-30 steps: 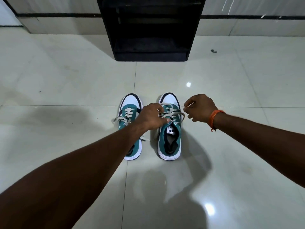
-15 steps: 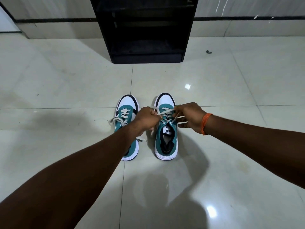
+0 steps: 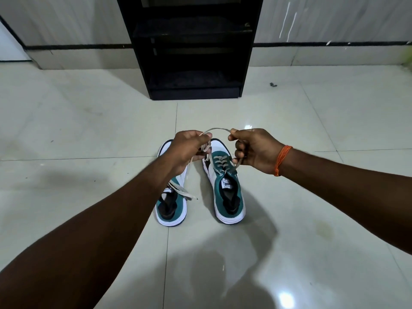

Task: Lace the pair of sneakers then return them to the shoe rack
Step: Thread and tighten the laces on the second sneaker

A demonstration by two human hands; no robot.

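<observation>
Two teal and white sneakers stand side by side on the floor, toes pointing away from me. The right sneaker [image 3: 226,188] has its grey lace [image 3: 217,129] lifted above the toe, arching between both hands. My left hand [image 3: 186,148] pinches one end of that lace over the left sneaker's toe. My right hand [image 3: 254,149], with an orange thread on the wrist, grips the other end. The left sneaker [image 3: 172,208] is partly hidden under my left forearm, its lace ends lying loose.
A black shoe rack [image 3: 191,47] with open shelves stands against the wall straight ahead, past the sneakers. Glossy pale floor tiles [image 3: 312,121] surround the shoes. A small dark speck [image 3: 273,84] lies right of the rack.
Both hands have risen from the right sneaker's eyelets and pulled the lace up into an arch above its toe. The view has tilted, so the rack looks closer.
</observation>
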